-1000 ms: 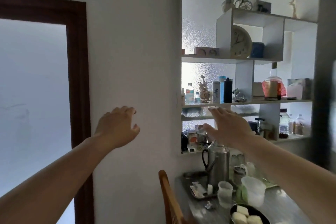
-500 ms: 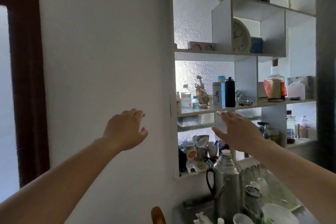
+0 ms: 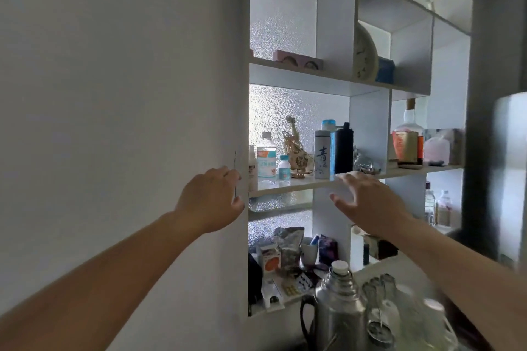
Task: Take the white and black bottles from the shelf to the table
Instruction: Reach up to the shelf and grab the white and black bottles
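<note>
White open shelving (image 3: 288, 186) beside a plain white wall holds the task items on its middle board. One white cylindrical bottle with black calligraphy (image 3: 322, 154) and one black cylindrical bottle with a black cap (image 3: 344, 148) stand upright, long axes vertical, caps upward, side by side near the white vertical divider panel (image 3: 369, 128). One blue-capped container (image 3: 328, 126) stands behind and between them, mostly hidden. On the same board, to the left: one clear plastic bottle with an orange-and-blue label (image 3: 267, 159), one small clear bottle with a blue label (image 3: 284, 168) and one gold figurine (image 3: 295, 148).

Right hand (image 3: 368, 199): raised in front of the board edge just below the two bottles, fingers spread and extended, holding nothing and not touching either bottle. Left hand (image 3: 209, 199): raised at the wall corner beside the shelving, fingers loosely curled, holding nothing; contact with the wall cannot be determined.

Below, one steel thermos flask with a black handle (image 3: 336, 313) stands upright.
</note>
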